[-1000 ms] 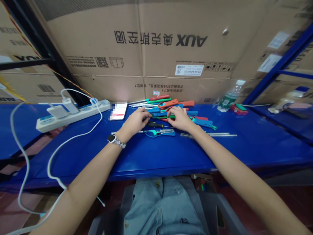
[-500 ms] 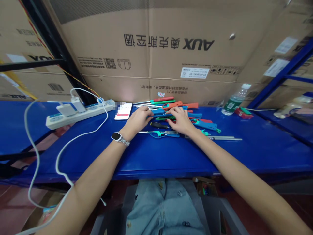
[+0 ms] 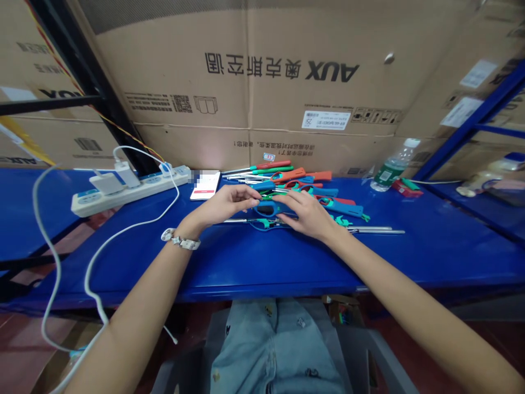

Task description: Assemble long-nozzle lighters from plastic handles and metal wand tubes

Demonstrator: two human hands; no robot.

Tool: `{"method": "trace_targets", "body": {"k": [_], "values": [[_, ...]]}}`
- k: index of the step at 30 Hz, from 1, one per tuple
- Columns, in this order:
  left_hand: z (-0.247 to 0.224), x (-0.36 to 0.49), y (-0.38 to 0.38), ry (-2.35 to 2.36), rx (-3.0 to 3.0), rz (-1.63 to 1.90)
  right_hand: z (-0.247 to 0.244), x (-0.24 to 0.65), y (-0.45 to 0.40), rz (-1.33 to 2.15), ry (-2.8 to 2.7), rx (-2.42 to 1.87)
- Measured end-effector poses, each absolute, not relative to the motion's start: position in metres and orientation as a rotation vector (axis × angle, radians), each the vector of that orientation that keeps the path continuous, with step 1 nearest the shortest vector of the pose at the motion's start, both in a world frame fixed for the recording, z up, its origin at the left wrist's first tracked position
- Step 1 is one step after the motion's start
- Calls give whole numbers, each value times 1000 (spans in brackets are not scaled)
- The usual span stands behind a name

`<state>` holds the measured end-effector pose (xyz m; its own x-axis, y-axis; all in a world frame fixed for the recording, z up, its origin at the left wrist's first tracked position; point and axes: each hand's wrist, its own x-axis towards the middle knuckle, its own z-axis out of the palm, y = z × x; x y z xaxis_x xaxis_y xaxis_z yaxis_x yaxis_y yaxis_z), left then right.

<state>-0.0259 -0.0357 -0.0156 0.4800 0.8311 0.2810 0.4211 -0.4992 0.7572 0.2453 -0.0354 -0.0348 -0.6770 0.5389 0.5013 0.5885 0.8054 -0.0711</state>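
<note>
I see a big brown box w/ AUX print (image 3: 262, 109) behind the blue table (image 3: 254, 262), blue bars on R (image 3: 471, 117), a grey chair (image 3: 381, 350) & reddish floor (image 3: 414, 350).

Upside-down "AUX 奥克斯空调" on cardboard box (image 3: 164, 60), perhaps "25" on white label (image 3: 325, 120).

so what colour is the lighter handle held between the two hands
The lighter handle is blue; it shows best in the head view.
</note>
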Motion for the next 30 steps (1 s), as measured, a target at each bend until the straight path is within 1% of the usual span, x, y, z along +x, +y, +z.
{"method": "trace_targets", "body": {"k": [5, 11, 18, 30], "values": [[-21, -27, -43, 1045, 2104, 784, -42, 253, -40, 74, -2521, -784], [-17, -28, -45, 1147, 2211, 683, -45, 253, -37, 258, -2419, -854], [-11, -32, -48, 1267, 2170, 509, -45, 245, -34, 353, -2392, -904], [-14, -29, -48, 1365, 2183, 433, -53, 240, -32, 467, -2320, -929]]}}
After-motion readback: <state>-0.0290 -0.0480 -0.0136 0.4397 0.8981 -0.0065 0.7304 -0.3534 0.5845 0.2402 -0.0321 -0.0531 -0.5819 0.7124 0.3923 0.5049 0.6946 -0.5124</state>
